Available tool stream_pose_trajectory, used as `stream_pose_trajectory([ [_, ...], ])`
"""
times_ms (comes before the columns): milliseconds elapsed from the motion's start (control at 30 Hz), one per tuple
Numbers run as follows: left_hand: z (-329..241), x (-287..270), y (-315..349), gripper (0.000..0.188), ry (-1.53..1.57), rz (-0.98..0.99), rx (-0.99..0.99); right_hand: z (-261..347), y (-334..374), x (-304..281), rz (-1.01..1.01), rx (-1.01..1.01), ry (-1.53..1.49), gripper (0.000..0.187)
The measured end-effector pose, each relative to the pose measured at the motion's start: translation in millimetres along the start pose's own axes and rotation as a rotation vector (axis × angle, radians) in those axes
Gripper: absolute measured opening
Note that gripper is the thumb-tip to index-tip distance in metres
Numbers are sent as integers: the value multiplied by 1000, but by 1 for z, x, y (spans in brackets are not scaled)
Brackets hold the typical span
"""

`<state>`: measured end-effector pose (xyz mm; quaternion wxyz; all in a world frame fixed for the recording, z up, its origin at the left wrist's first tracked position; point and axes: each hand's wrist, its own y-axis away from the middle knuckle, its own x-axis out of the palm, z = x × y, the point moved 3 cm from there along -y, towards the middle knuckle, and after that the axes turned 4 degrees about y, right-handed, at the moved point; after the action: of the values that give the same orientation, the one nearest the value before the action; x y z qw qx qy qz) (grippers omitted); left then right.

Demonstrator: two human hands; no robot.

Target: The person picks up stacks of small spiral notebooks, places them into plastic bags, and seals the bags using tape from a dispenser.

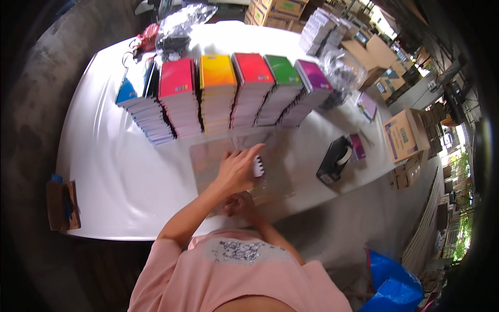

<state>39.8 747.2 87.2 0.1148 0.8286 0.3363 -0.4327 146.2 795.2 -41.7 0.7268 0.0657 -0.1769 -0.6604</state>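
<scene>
White surface (99, 192), six notebook stacks (217, 91) along it: on my feed I note the clear plastic sheet (205, 161) beneath left grip (238, 169) and right grip (240, 204), judge it light, limp, slippery, best taken by an edge, and cannot tell whether either grip is clamped.

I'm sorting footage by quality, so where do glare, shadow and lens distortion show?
All in the head view: glare whitens parts of the tabletop and glints off the clear plastic; the right hand looks darker than the left hand; the tabletop's edges bow, and the picture's corners go black.
</scene>
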Motion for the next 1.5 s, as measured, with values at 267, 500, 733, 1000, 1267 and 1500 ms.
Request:
stream_pose_trajectory([
  [267,60,48,80,90,56,-184,-87,43,-12,-64,-138,-459,-402,64],
  [500,48,43,95,84,480,-553,-177,66,0,-71,-431,-675,361,81],
  [733,46,44,104,68,188,-472,135,68,14,-73,-375,-720,748,57],
  [1000,52,33,94,74,117,-255,218,106,-6,-85,117,-821,1030,58],
  [1267,29,17,69,80,-92,-47,115,120,-4,-78,408,-702,1525,60],
  [1500,20,18,73,83,-482,6,35,149,-22,-107,421,-673,783,45],
])
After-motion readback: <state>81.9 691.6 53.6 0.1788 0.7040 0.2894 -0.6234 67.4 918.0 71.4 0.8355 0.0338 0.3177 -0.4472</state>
